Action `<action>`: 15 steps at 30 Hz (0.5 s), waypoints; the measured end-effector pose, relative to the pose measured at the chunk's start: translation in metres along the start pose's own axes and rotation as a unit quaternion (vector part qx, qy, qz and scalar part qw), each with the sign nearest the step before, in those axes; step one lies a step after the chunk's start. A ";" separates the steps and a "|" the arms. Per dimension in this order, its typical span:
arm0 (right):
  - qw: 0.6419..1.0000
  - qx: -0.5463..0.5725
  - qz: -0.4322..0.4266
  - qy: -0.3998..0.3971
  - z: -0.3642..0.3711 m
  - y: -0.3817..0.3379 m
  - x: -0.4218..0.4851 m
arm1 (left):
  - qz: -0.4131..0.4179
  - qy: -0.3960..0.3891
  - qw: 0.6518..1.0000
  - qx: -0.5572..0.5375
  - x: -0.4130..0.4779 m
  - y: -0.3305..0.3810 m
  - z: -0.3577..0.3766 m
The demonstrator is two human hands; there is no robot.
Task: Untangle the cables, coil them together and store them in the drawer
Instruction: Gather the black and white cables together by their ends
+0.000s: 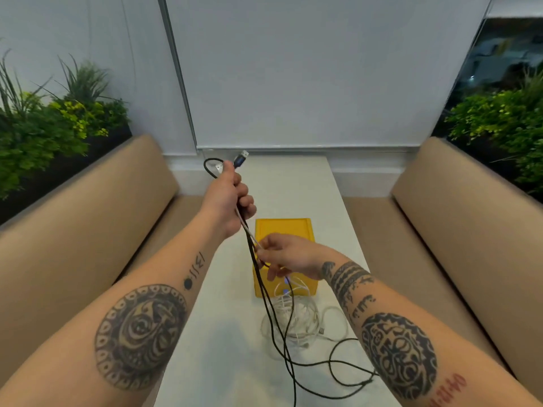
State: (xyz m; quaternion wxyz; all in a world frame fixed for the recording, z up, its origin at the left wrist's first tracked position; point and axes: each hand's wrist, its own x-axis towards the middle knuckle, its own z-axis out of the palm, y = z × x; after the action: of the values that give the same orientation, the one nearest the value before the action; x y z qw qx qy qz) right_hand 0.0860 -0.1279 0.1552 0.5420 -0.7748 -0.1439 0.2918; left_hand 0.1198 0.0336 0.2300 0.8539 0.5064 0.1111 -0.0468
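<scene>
While gripped by two hands (232,198) (282,255): two cables (266,301), one box (282,227).

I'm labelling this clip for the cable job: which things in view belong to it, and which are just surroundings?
Belongs:
black cable
white cable
yellow drawer box
left hand
right hand

Surroundings:
table
benches
plants

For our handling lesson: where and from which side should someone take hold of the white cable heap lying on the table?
Grip the white cable heap across its bunched loops, from above. It lies flat on the table, and black cable strands cross it, so a sideways pull would probably snag.
</scene>
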 end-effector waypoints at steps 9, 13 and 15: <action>0.971 -0.202 -0.022 0.126 -0.021 0.062 -0.002 | -0.004 0.023 1.000 0.021 -0.001 0.030 -0.020; 0.954 -0.272 0.075 0.106 -0.042 0.097 -0.004 | -0.011 0.043 0.998 0.043 -0.003 0.037 -0.036; 0.955 -0.259 0.080 0.121 -0.044 0.101 -0.003 | -0.005 0.045 0.992 0.114 -0.006 0.032 -0.039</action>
State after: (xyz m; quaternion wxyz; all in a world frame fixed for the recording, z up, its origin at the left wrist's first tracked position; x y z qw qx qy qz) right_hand 0.1010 -0.2005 0.0741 0.3105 -0.9272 -0.0852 0.1912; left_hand 0.1144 0.0833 0.2410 0.7845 0.6014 0.1459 -0.0404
